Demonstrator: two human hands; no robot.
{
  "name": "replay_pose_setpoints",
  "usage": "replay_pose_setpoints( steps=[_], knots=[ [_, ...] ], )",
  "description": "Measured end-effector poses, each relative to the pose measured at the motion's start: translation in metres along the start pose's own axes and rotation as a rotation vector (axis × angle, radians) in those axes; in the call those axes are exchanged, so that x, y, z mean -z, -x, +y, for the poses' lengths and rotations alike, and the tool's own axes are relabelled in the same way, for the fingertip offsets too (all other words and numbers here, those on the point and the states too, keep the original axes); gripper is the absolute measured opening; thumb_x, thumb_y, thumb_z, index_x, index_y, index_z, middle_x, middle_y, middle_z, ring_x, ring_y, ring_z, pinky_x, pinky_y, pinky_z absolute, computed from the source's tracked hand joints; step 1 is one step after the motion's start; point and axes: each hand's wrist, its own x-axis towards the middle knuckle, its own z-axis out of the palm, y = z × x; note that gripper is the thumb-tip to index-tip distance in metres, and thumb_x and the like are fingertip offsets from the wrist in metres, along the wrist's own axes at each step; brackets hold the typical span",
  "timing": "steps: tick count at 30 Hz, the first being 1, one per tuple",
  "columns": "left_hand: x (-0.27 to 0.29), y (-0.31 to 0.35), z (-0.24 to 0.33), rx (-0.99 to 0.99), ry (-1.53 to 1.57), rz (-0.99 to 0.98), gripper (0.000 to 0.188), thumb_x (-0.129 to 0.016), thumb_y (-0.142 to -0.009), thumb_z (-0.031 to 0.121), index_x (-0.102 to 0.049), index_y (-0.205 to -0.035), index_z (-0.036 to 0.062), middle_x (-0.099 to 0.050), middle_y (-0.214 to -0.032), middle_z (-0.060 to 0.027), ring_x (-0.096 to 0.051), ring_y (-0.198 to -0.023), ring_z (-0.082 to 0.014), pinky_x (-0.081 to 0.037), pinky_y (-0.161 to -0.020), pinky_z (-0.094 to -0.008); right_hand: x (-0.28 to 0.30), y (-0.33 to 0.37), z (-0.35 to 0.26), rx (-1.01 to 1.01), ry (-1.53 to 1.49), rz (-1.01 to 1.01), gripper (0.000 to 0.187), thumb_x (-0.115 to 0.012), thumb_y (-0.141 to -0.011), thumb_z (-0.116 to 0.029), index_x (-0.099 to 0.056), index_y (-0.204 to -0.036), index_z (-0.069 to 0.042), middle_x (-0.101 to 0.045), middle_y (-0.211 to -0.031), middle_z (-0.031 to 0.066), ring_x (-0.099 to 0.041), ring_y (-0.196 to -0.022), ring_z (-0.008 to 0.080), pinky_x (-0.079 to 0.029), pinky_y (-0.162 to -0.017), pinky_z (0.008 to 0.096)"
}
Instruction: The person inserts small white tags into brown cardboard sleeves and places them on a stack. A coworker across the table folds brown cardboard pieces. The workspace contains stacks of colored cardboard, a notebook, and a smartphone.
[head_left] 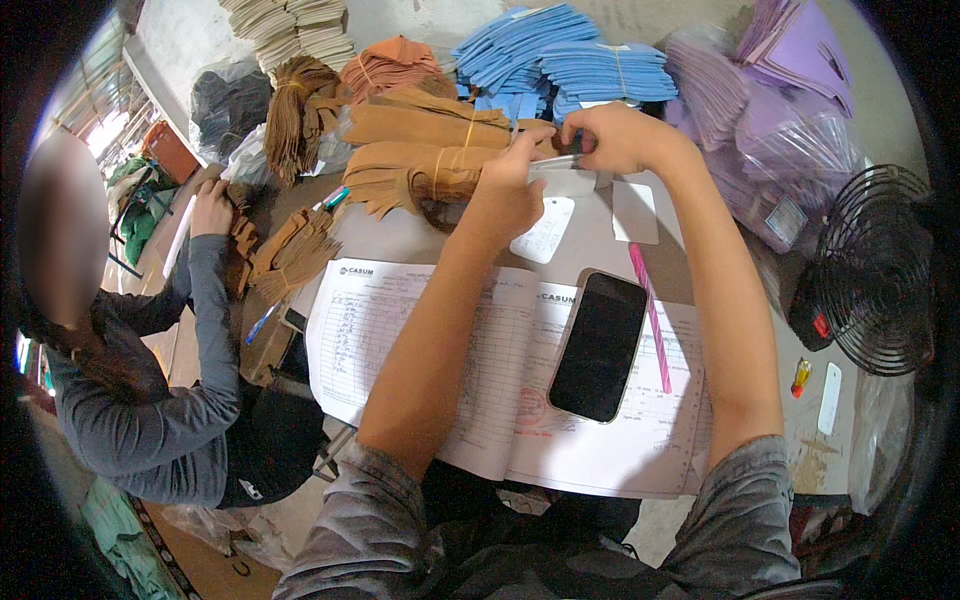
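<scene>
Both arms reach forward over an open ledger (610,460) with printed tables. My left hand (512,180) and my right hand (615,137) come close together at the far side of the table, fingers closed on a thin pale card-like piece (556,161) between them. Its exact kind is partly hidden by the fingers. Just below them lie a white tag with a hole (543,230) and a second white tag (635,213). A dark-screened phone (598,347) rests on the ledger's right page, beside a pink striped pen (652,320).
Banded brown pieces (400,170), blue stacks (610,72) and purple bundles in plastic (790,140) line the back. A black fan (875,270) stands at right. At left, a co-worker's hand (211,208) is near brown bundles (295,255).
</scene>
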Motion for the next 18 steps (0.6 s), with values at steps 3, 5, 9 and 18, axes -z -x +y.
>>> replay_pose_setpoints(
  steps=[3,5,9,18],
  knots=[
    [-0.001,0.000,-0.005,-0.075,-0.038,0.003,0.055,-0.073,-0.076,-0.008,-0.058,-0.127,0.0059,-0.070,-0.108,-0.0185,-0.069,-0.101,-0.0328,-0.054,-0.085,-0.0386,-0.004,-0.002,0.007,0.053,-0.038,0.013,0.028,-0.072,-0.079,-0.025,-0.073,-0.104,-0.011,-0.074,-0.099,0.0142,-0.070,-0.093,0.0318,-0.055,-0.083,0.0408],
    [-0.004,-0.001,-0.008,-0.108,-0.046,0.010,0.052,-0.071,-0.076,-0.008,-0.060,-0.125,0.0052,-0.070,-0.109,-0.0186,-0.069,-0.102,-0.0326,-0.054,-0.087,-0.0388,-0.005,-0.002,0.014,0.107,-0.031,0.011,0.028,-0.069,-0.081,-0.026,-0.073,-0.104,-0.011,-0.074,-0.099,0.0146,-0.070,-0.093,0.0320,-0.055,-0.084,0.0413],
    [-0.008,0.001,-0.011,-0.074,-0.126,0.050,0.039,-0.061,-0.077,-0.008,-0.067,-0.115,0.0013,-0.069,-0.112,-0.0194,-0.067,-0.107,-0.0348,-0.051,-0.096,-0.0421,0.002,-0.003,0.022,-0.009,0.194,-0.146,0.029,-0.059,-0.086,-0.018,-0.073,-0.109,-0.009,-0.073,-0.104,0.0189,-0.070,-0.095,0.0349,-0.055,-0.085,0.0428],
    [-0.031,0.005,-0.002,0.120,0.040,0.094,0.067,-0.056,-0.071,-0.014,-0.045,-0.136,0.0017,-0.045,-0.134,-0.0304,-0.047,-0.125,-0.0509,-0.040,-0.107,-0.0504,-0.013,-0.002,0.002,0.109,-0.284,-0.110,0.046,-0.062,-0.077,-0.002,-0.063,-0.123,0.000,-0.068,-0.119,0.0212,-0.065,-0.109,0.0338,-0.051,-0.094,0.0409]
  ],
)
